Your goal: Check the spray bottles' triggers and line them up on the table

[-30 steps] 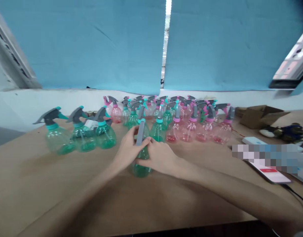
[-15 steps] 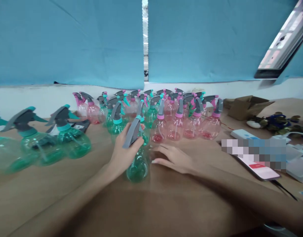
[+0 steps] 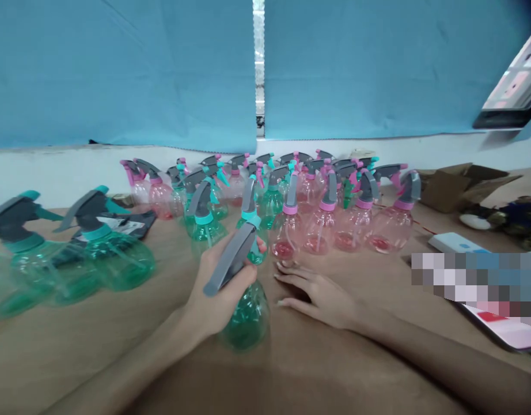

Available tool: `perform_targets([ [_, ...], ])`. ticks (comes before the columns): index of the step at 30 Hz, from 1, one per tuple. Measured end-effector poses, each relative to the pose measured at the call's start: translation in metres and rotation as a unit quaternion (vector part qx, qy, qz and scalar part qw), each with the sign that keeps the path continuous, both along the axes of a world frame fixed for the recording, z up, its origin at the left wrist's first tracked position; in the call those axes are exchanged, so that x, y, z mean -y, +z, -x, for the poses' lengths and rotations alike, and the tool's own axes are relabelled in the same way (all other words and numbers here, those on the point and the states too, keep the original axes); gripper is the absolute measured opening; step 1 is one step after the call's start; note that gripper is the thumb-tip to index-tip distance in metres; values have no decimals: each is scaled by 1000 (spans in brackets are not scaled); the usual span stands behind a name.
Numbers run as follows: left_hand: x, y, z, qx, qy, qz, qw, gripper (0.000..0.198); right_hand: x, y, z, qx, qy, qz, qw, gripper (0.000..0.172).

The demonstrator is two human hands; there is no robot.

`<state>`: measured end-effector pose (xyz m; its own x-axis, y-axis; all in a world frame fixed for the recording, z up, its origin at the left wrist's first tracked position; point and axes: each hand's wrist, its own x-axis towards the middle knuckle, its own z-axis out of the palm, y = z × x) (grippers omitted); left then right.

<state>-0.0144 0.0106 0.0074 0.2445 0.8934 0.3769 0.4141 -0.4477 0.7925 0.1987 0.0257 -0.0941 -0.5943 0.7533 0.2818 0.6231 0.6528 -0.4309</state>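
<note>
My left hand (image 3: 224, 276) is wrapped round the neck of a green spray bottle (image 3: 248, 320) with a grey trigger head, near the middle of the table. My right hand (image 3: 321, 291) rests palm down to the right of it, fingers spread, holding nothing. Just beyond my fingertips, pink spray bottles (image 3: 285, 236) stand in a row. Another green spray bottle (image 3: 207, 230) stands upright behind my left hand. Two more green spray bottles with teal collars show clearly at the left, the nearer one being a green spray bottle (image 3: 118, 259).
Several more pink and green spray bottles crowd the back by the white wall (image 3: 53, 173). On the right lie a phone (image 3: 507, 328), a white device (image 3: 458, 243) and an open cardboard box (image 3: 449, 190). A blue curtain (image 3: 162, 75) hangs behind.
The camera view has shifted closer, so things look larger and the side items lie further outward. My left hand still grips the green spray bottle; my right hand stays spread beside it.
</note>
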Motion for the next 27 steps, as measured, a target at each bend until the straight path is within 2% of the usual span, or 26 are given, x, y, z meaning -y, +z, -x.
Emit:
perform_targets([
  [6, 5, 8, 0, -25, -10, -23, 999, 6, -1, 0, 0, 17, 2, -3, 1000, 57],
  [12, 3, -1, 1, -2, 0, -6, 1000, 24, -1, 0, -1, 3, 6, -1, 1000, 56],
  [17, 1, -7, 0, 0, 39, 0, 999, 16, 0, 2, -1, 2, 9, 2, 1000, 54],
  [22, 1, -6, -2, 8, 21, 6, 1000, 29, 0, 3, -1, 1, 11, 6, 1000, 52],
  [27, 2, -5, -3, -1, 17, 7, 1000, 28, 0, 3, -1, 9, 8, 6, 1000, 53],
])
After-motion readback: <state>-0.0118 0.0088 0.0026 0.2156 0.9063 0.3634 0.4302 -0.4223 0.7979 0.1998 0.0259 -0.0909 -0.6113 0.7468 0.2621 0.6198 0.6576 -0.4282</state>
